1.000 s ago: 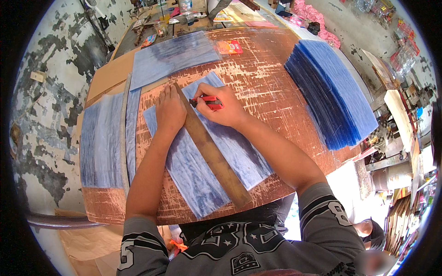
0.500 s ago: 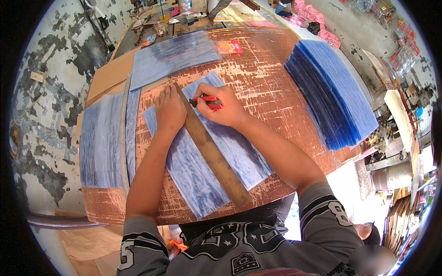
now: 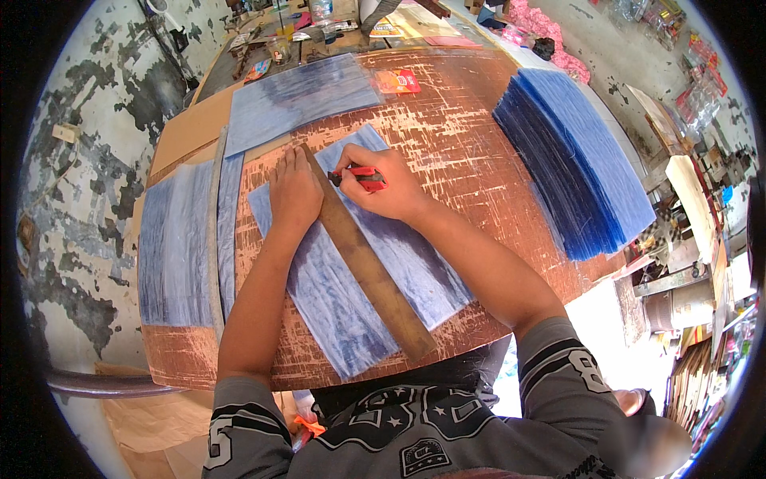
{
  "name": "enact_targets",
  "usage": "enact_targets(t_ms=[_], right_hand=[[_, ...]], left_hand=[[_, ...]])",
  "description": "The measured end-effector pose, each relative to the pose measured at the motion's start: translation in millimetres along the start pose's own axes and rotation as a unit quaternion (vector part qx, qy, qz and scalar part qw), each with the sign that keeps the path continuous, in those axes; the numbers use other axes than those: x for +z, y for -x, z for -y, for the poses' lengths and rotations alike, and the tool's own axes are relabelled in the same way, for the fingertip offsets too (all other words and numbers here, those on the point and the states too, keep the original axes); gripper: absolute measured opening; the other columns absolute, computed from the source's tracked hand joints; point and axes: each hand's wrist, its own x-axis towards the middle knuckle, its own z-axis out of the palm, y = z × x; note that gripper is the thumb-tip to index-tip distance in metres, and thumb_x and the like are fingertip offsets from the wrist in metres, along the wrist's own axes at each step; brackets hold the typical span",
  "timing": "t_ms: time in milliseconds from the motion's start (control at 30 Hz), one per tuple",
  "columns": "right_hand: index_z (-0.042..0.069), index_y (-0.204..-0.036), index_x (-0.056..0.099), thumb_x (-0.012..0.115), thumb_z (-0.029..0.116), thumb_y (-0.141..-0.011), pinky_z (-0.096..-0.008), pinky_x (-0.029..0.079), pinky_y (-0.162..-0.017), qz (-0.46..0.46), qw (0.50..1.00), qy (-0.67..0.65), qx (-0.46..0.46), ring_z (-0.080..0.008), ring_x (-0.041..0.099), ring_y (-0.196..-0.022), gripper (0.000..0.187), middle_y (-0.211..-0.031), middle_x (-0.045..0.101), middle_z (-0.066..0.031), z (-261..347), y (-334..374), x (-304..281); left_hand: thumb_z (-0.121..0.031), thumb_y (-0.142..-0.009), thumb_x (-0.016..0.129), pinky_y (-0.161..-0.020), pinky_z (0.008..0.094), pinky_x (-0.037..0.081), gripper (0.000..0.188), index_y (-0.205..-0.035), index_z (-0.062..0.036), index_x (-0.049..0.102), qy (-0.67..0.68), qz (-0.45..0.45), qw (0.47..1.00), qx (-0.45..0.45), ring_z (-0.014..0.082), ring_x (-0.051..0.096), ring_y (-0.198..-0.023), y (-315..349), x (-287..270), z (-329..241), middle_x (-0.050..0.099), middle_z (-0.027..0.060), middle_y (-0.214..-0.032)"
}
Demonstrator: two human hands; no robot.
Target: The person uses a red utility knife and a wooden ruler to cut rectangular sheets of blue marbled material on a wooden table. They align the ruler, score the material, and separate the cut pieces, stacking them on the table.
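Observation:
A blue-and-white streaked sheet (image 3: 335,295) lies aslant on the scratched brown board in front of me. Across it runs a long flat brown straightedge (image 3: 371,275), from the far left down to the near right. My left hand (image 3: 295,191) presses flat on the sheet and the far part of the straightedge, fingers stretched forward. Close to the straightedge's right side, my right hand (image 3: 383,180) grips a red and black utility knife (image 3: 369,179). Its tip points left toward the straightedge; the blade itself is too small to make out.
A thick stack of blue sheets (image 3: 590,160) stands at the right of the board (image 3: 479,215). More streaked sheets (image 3: 179,247) lie at the left under a narrow grey strip (image 3: 215,231). Another sheet (image 3: 303,96) and a red-orange packet (image 3: 397,81) are at the far side.

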Motion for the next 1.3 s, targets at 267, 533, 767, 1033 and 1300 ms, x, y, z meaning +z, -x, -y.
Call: enact_targets(t_ms=[267, 533, 767, 1033, 1300], right_hand=[[0.006, -0.097, 0.068, 0.070, 0.013, -0.091, -0.0365, 0.052, -0.058, -0.008, 1.000, -0.010, -0.007, -0.0248, 0.065, -0.056, 0.009, -0.067, 0.066, -0.0123, -0.2, -0.2, 1.4], [0.006, -0.097, 0.069, 0.070, 0.013, -0.091, -0.0360, 0.052, -0.058, -0.011, 1.000, -0.014, -0.010, -0.0236, 0.064, -0.056, 0.009, -0.066, 0.065, -0.0120, -1.6, -0.1, 1.7], [0.005, -0.097, 0.069, 0.070, 0.013, -0.092, -0.0356, 0.051, -0.057, -0.005, 1.000, -0.023, -0.010, -0.0219, 0.062, -0.055, 0.009, -0.065, 0.064, -0.0115, -2.2, 1.0, 1.2], [0.005, -0.097, 0.070, 0.069, 0.012, -0.092, -0.0355, 0.051, -0.057, -0.010, 1.000, -0.019, -0.014, -0.0207, 0.063, -0.055, 0.008, -0.064, 0.064, -0.0115, -1.9, 0.4, 0.3], [0.006, -0.098, 0.071, 0.071, 0.011, -0.091, -0.0359, 0.053, -0.058, -0.010, 1.000, -0.005, -0.015, -0.0229, 0.066, -0.056, 0.009, -0.067, 0.066, -0.0126, -1.8, 1.0, 1.2]], left_hand=[[-0.014, -0.101, 0.052, -0.124, 0.0532, 0.037, 0.056, -0.150, 0.0123, 0.052, -0.002, -0.014, 1.000, 0.010, 0.0439, 0.051, -0.146, 1.2, 3.9, 3.5, 0.054, 0.0320, -0.156], [-0.014, -0.101, 0.052, -0.124, 0.0536, 0.037, 0.055, -0.150, 0.0124, 0.052, -0.001, -0.006, 1.000, 0.004, 0.0441, 0.051, -0.146, 0.3, 2.6, 1.5, 0.054, 0.0319, -0.155], [-0.014, -0.101, 0.053, -0.124, 0.0545, 0.036, 0.056, -0.151, 0.0115, 0.051, 0.003, 0.009, 1.000, -0.004, 0.0442, 0.050, -0.146, -0.4, 2.7, 2.2, 0.052, 0.0315, -0.157], [-0.013, -0.101, 0.052, -0.125, 0.0550, 0.035, 0.056, -0.151, 0.0114, 0.050, 0.007, 0.003, 1.000, 0.001, 0.0441, 0.049, -0.148, -0.9, 3.9, 2.9, 0.051, 0.0311, -0.159], [-0.013, -0.101, 0.053, -0.124, 0.0545, 0.036, 0.057, -0.152, 0.0113, 0.049, 0.001, 0.003, 1.000, -0.002, 0.0432, 0.049, -0.148, 1.7, 1.6, 1.8, 0.051, 0.0307, -0.159]])
